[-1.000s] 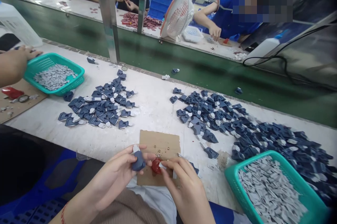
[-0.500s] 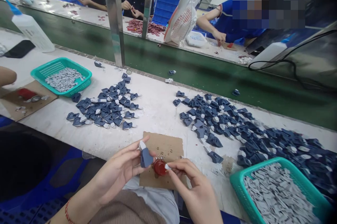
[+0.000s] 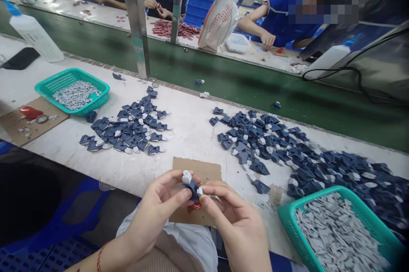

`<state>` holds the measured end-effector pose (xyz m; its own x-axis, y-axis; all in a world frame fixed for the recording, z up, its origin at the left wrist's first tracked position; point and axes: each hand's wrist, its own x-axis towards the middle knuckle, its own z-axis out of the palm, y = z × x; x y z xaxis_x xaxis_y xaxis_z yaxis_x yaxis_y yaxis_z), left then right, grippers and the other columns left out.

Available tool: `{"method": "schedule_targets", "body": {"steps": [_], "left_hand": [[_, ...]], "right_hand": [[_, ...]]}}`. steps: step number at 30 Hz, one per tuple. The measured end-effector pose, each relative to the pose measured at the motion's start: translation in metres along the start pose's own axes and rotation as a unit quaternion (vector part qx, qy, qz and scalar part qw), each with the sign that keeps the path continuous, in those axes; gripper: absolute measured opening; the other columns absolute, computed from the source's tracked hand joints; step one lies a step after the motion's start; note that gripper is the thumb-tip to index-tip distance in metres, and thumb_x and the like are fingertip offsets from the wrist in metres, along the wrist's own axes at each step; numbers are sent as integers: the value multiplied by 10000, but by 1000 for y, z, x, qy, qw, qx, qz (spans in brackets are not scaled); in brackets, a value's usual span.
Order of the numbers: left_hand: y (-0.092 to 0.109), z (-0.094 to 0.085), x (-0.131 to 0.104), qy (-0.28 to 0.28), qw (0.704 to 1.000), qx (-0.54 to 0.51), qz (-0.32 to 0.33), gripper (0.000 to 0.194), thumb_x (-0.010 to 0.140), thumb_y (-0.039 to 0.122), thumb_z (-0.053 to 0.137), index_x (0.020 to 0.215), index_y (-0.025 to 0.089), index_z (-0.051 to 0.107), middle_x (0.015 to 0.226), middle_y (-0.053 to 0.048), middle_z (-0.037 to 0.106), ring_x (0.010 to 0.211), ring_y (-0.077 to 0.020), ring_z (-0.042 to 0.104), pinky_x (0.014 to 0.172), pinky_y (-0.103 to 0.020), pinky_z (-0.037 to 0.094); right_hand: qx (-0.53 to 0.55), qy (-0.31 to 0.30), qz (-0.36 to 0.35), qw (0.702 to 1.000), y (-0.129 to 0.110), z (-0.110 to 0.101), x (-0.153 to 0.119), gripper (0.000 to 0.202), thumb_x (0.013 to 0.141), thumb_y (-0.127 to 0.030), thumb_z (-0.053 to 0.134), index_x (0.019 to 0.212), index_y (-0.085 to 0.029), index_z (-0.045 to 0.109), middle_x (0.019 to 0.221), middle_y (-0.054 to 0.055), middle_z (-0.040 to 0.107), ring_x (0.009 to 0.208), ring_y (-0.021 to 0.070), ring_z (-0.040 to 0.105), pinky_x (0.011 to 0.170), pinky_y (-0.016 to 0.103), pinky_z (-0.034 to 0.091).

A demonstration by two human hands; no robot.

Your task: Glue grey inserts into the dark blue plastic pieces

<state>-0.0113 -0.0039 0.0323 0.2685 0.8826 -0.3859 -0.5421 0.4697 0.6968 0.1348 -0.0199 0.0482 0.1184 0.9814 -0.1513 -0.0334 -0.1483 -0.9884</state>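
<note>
My left hand (image 3: 166, 201) is closed around a dark blue plastic part (image 3: 192, 190) with a light grey tip sticking up. Between the thumb and index finger of my right hand (image 3: 234, 216) is a small light grey piece (image 3: 200, 191), held against the side of the blue part. Both hands are over a piece of cardboard (image 3: 195, 165) at the table's front edge. Below the fingers a red round container (image 3: 194, 207) shows only in part. Heaps of similar blue parts with grey tips lie ahead, one at left (image 3: 134, 125) and a larger one at right (image 3: 271, 140).
A green basket of small grey pieces (image 3: 281, 214) stands at right front, another green basket (image 3: 47, 87) at the left. A metal post (image 3: 140, 50) rises at the table's back edge. White bottles (image 3: 35, 35) stand left and beyond the green channel, where other people work.
My left hand has turned and moved right, bringing the blue part to the grey piece in my right hand. The two now meet above the red container.
</note>
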Motion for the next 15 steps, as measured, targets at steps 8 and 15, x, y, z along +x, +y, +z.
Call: {"method": "schedule_targets", "body": {"steps": [8,15], "left_hand": [[-1,-3,0,18,999,33,10,254,777,269,769,1029,237,753,985,-49,763,907,-195,698,759,-253,569],[-4,-3,3,20,997,74,25,289,774,308,770,1054,238,761,981,-59,774,892,-220,702,790,-297,565]], "right_hand": [[-75,-16,-36,996,-2,-1,2,62,794,-263,715,779,-223,760,860,61,701,818,176,694,693,212,591],[-70,-14,-36,997,-3,-2,6,107,778,-283,733,718,-195,733,831,73,681,770,190,687,644,242,600]]}}
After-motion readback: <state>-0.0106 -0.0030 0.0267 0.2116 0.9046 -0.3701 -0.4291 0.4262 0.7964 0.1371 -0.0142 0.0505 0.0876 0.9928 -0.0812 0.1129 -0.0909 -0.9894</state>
